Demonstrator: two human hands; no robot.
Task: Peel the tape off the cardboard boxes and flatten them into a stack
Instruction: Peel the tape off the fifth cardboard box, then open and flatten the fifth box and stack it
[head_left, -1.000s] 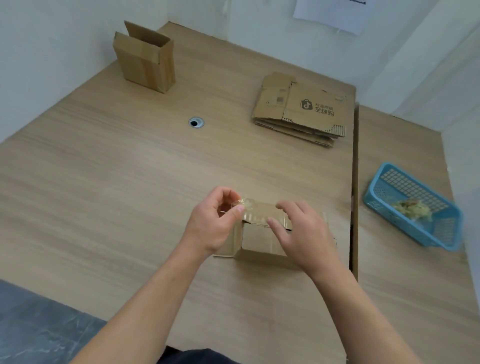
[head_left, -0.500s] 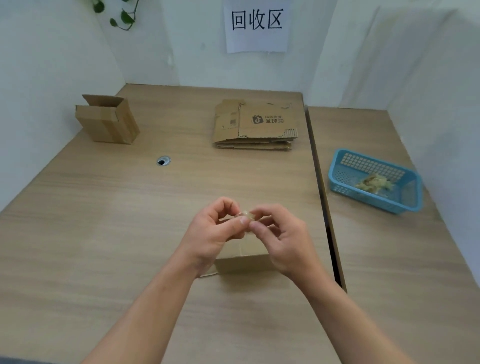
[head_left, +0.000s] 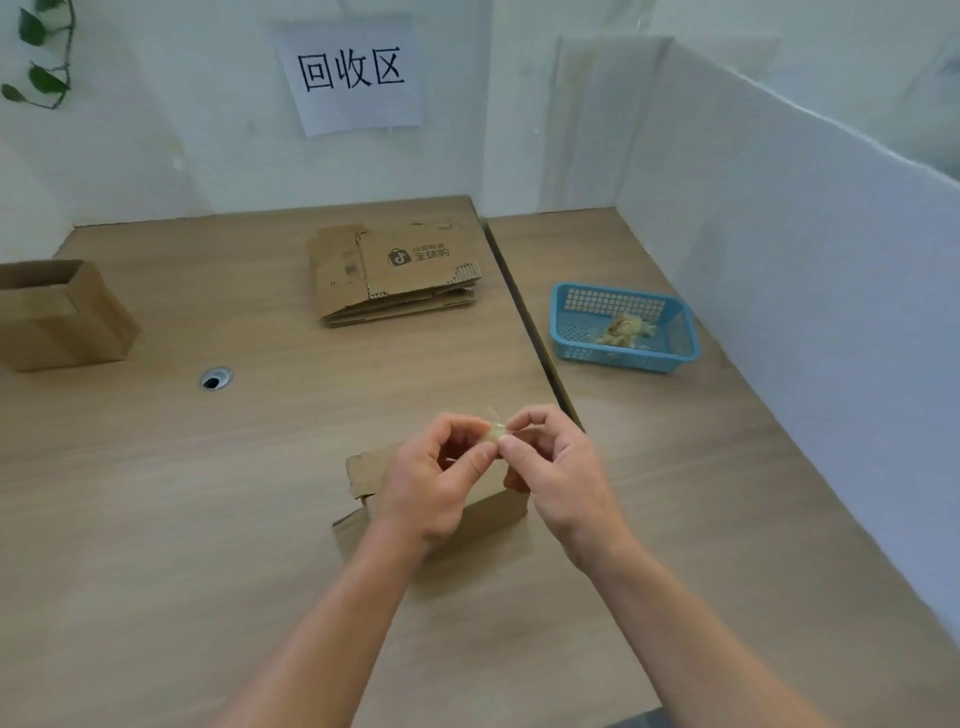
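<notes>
We have both hands up over the worktop (head_left: 156, 493). Our left hand (head_left: 431, 488) and right hand (head_left: 561, 473) meet at the fingertips, and each grip is pinched tight on the same small wad of clear tape (head_left: 496, 430), thumb against forefinger on either side of it. A thin strand runs off the wad near the left thumb.

Right under our hands lies the box (head_left: 363, 473) we are working on, brown cardboard, partly hidden by our wrists; a torn flap shows at its left edge.

Further back, near the wall, sits the stack (head_left: 395, 275) of flattened boxes. Its top sheet carries a dark logo with a musical-note mark and the characters 全球购; a smaller line above them is too fine to read. A small code square is printed on the left panel.

At the far left stands another box, the open box (head_left: 57, 317), upright, top flaps apart.

To the right, across the seam in the worktop, a blue basket (head_left: 571, 312) holds a crumpled yellowish heap of tape scraps (head_left: 626, 330).

On the wall a white paper sign (head_left: 353, 78) reads 回收区. Green leaves (head_left: 39, 57) hang in the top left corner. A round cable hole (head_left: 214, 378) sits in the worktop, left of centre.
</notes>
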